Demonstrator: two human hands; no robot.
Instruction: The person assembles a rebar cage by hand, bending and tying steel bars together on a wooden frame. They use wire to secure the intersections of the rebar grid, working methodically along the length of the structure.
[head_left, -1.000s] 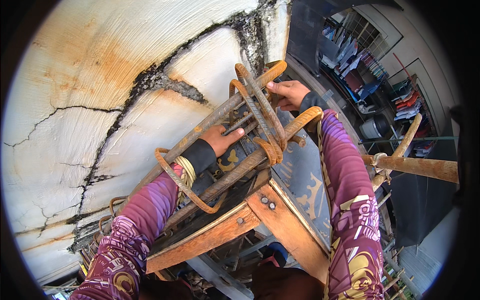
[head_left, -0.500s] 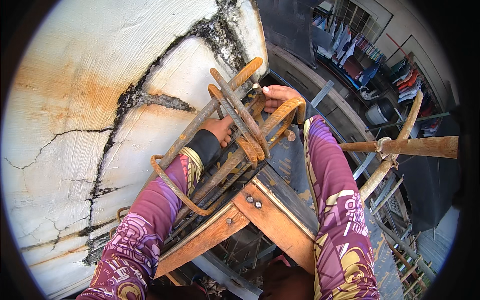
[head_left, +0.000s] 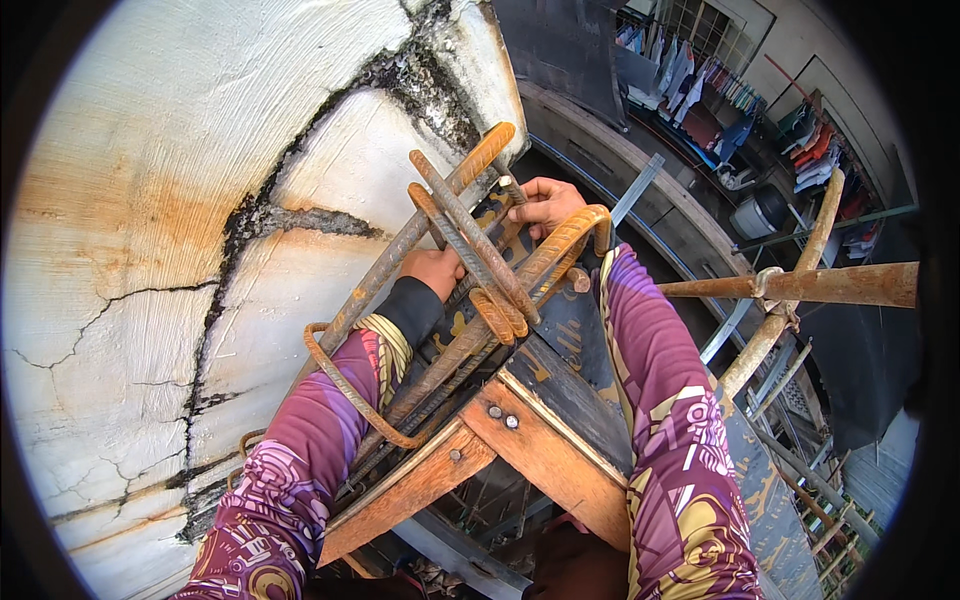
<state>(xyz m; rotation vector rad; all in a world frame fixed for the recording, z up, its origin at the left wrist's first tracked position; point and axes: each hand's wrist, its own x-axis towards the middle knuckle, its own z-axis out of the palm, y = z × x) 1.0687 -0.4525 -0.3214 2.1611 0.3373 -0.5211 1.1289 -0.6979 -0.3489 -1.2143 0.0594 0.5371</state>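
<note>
Left hand (head_left: 432,270) closed around long rusty bar (head_left: 400,255), near its upper end. Right hand (head_left: 545,205) gripping top of bar cage (head_left: 480,270), fingers curled over. Cage lying on wooden frame (head_left: 520,440), against cracked white wall (head_left: 180,200). Bent stirrup loop (head_left: 350,395) crossing over left sleeve. Rusty scaffold pole (head_left: 800,285) to right, clothes rack (head_left: 720,90) far below. Compared with second ago: view turned, hands and bars now higher in picture, grips same.

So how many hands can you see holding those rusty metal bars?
2. The left hand grips the rusty rebar near the cracked white wall. The right hand holds it farther up, by the top bend.
</note>
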